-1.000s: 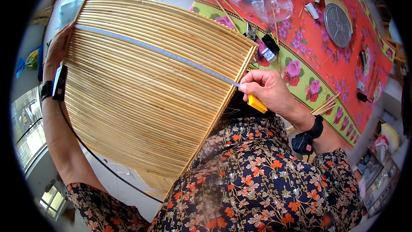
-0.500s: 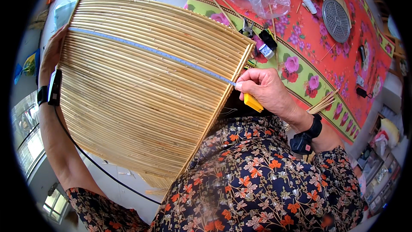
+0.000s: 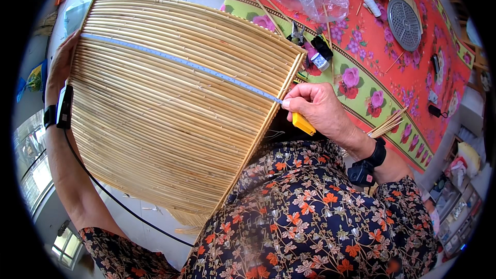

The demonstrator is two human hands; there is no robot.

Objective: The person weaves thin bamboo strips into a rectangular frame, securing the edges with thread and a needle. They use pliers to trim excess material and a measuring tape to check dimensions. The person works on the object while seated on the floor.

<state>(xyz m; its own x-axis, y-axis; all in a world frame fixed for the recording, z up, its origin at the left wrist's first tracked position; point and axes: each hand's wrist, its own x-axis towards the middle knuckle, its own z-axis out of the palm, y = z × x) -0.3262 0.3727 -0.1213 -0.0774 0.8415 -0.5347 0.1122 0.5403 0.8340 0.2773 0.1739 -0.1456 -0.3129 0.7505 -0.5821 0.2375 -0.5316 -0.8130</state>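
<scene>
A panel of thin tan cane rods, tied side by side, stands tilted in front of me against my body. Across it from left to right lies the pale blue blade of a tape measure. My right hand pinches the blade between thumb and finger at the panel's right edge; the tape's yellow case sticks out below the fingers. At the far left edge, my left hand grips the panel beside the blade's other end. Its fingertips are partly hidden by the edge.
A red and green flowered cloth lies at the right, with pliers, a small blue-and-white jar, white thread spools, a clear plastic bag, a grey perforated disc and thin sticks. A black cable hangs from my left wrist.
The panel's left edge and my left hand have shifted very slightly left. My right hand keeps its pinch on the tape, and the blade stays stretched across the rods.
</scene>
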